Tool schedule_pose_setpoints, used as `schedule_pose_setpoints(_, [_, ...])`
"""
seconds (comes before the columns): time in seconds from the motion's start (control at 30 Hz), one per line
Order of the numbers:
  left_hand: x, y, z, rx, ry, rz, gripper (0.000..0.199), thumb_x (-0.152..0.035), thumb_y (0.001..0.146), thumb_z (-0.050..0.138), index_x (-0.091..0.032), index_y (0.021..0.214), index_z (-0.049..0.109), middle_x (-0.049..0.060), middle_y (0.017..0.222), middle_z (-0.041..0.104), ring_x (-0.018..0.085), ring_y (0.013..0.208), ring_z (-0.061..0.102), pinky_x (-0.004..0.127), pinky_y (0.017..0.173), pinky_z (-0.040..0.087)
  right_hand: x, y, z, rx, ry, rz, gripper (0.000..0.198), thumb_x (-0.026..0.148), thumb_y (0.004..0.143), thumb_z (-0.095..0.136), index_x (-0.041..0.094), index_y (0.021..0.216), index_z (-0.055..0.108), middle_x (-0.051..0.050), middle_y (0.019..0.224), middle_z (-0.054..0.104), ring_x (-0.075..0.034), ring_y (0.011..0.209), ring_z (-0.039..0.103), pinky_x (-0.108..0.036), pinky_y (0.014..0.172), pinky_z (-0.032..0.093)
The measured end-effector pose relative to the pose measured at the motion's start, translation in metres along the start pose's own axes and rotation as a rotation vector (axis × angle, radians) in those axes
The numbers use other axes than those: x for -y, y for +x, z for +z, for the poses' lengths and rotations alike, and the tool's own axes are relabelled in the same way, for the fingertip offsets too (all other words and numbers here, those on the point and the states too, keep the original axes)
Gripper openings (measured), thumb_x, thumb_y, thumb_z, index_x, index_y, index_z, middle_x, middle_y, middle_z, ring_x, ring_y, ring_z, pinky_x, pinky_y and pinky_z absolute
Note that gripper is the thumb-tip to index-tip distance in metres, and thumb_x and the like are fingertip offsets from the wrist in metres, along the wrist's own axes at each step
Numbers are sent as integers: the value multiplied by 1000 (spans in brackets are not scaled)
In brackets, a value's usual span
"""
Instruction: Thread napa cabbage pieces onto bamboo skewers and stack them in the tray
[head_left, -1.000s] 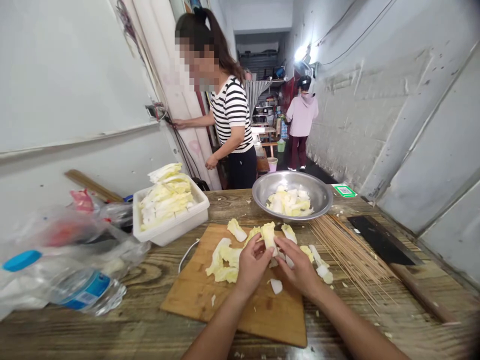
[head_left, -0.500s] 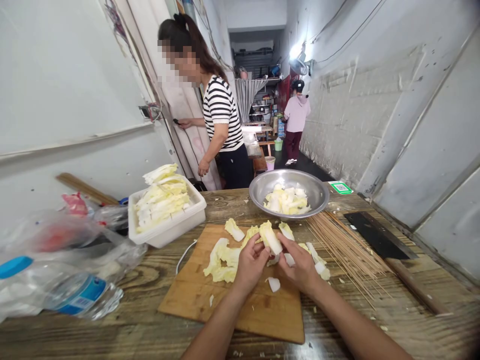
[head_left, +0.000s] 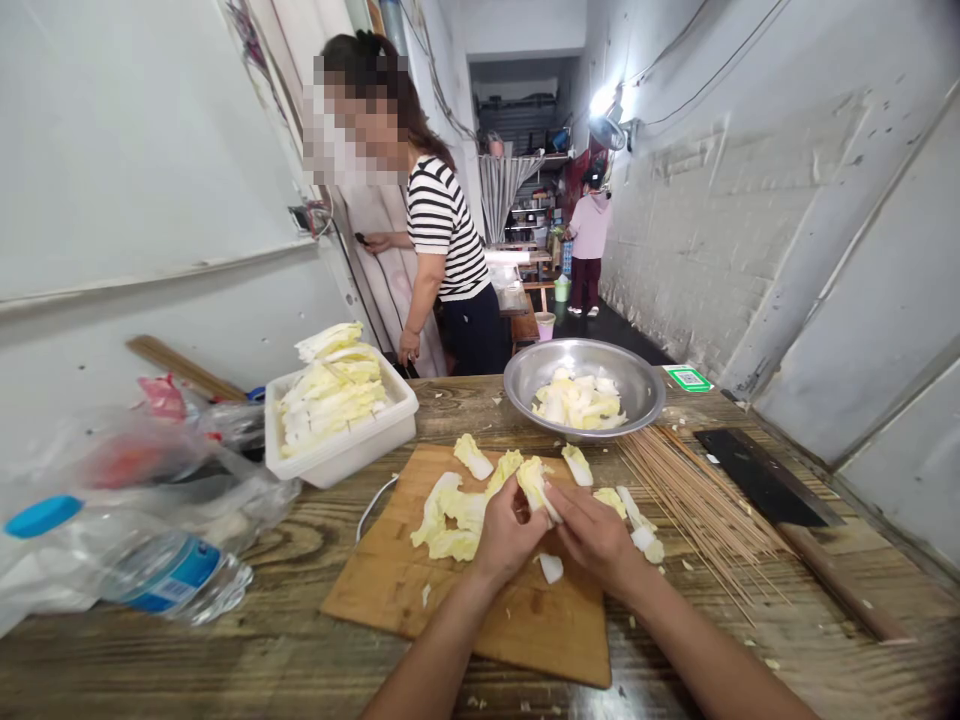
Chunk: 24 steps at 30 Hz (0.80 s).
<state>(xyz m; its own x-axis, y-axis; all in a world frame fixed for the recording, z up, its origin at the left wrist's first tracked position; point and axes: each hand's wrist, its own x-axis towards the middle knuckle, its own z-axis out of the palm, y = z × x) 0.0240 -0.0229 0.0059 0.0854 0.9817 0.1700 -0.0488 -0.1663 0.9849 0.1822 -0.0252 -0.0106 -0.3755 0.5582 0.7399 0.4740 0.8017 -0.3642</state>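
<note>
Above the wooden cutting board (head_left: 390, 590), my left hand (head_left: 504, 535) and my right hand (head_left: 596, 535) both grip one piece of napa cabbage leaf (head_left: 533, 480). The piece is pale yellow at its top and white lower down, and its sides look curled inward between my fingers. My fingers partly cover its lower end. More cabbage pieces (head_left: 450, 515) lie on the board around my hands, with a small white scrap (head_left: 551, 568) just below them. Several thin bamboo skewers (head_left: 690, 510) lie to the right of my right hand.
A metal bowl (head_left: 651, 385) of cabbage pieces stands behind the board. At left are a white tub (head_left: 375, 440) stacked with cabbage, plastic bags and a water bottle (head_left: 172, 575). A cleaver (head_left: 765, 480) lies at right. One person stands beyond the table, another farther back.
The cabbage piece, held flatter before, now looks folded in at its sides. My right fingers have moved over its front. The view has shifted slightly.
</note>
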Motion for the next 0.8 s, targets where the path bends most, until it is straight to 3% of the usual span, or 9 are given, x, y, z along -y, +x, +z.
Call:
schedule_pose_setpoints(0.2, [-8,-1,0,-13,-86,-23,42,-9,63,54,-14,105,57,4,95,67,19,88,62,26,79,47,1,1,0,-141,67,212,39,14,84,47,22,121,58,-9,111,66,-21,97,64,-36,84,52])
schedule_pose_setpoints(0.4, [-13,2,-6,45,-502,-362,35,-15,64,52,-10,98,58,10,82,69,22,74,65,24,50,47,-2,9,-4,-258,186,479,37,28,93,37,16,124,54,-4,68,71,-16,53,66,-25,50,55])
schedule_pose_setpoints(0.5, [-16,4,-11,1,-643,-440,32,-20,70,53,-9,99,58,12,84,69,22,78,66,26,56,51,-10,10,-5,-263,196,507,41,29,96,29,12,128,49,-4,62,69,-16,49,65,-27,47,54])
schedule_pose_setpoints(0.57, [-17,5,-11,-38,-704,-386,30,-24,76,54,-11,102,57,13,92,68,23,88,65,31,68,54,-14,9,-4,-239,171,484,40,29,96,29,14,127,50,-7,72,71,-17,56,66,-29,52,56])
schedule_pose_setpoints(0.63, [-17,6,-10,-72,-721,-302,27,-26,79,56,-12,102,57,12,100,66,23,98,62,35,78,53,-14,8,-2,-184,134,423,35,29,92,40,18,121,57,-10,91,70,-20,76,67,-35,67,57])
schedule_pose_setpoints(0.7, [-15,6,-8,-87,-718,-266,24,-26,79,59,-13,99,58,11,104,65,23,100,61,37,83,52,-11,7,1,-115,97,337,31,27,85,54,21,113,62,-11,107,65,-23,96,62,-40,82,53])
schedule_pose_setpoints(0.8, [-12,5,-4,-54,-714,-264,22,-28,79,61,-15,96,58,9,101,65,22,96,62,38,84,51,-2,7,3,-54,42,220,36,22,81,58,21,117,60,-12,113,60,-24,105,57,-42,89,48])
